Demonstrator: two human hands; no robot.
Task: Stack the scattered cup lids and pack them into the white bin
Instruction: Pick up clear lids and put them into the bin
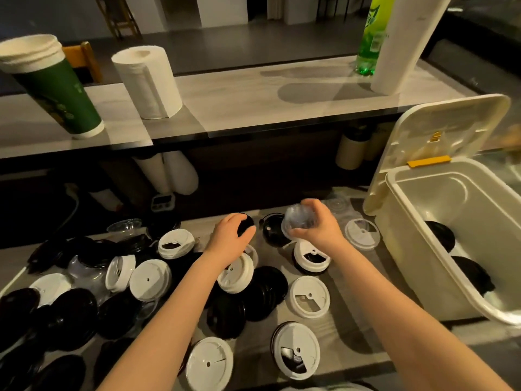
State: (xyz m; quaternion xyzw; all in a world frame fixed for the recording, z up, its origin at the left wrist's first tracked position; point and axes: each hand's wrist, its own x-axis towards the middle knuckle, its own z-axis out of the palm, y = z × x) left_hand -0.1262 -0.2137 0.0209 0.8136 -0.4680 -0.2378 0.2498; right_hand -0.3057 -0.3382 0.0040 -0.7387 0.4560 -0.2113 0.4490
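Right hand [315, 227]: clamped on clear dome lids [296, 221].
Left hand [228, 238]: closing on black lid [245, 224].
White bin [423, 249]: few black lids inside.
Table [346, 328] left of bin: most lids unstacked.

Grey wood-grain desk [346, 328] under my arms — black lids [265, 294], white lids [310, 297], few clear lids [362, 233] scattered flat or in heaps. White bin [417, 286] sits at right edge. Raised shelf [253, 100] behind — green cup stack [56, 91], paper roll [149, 80].
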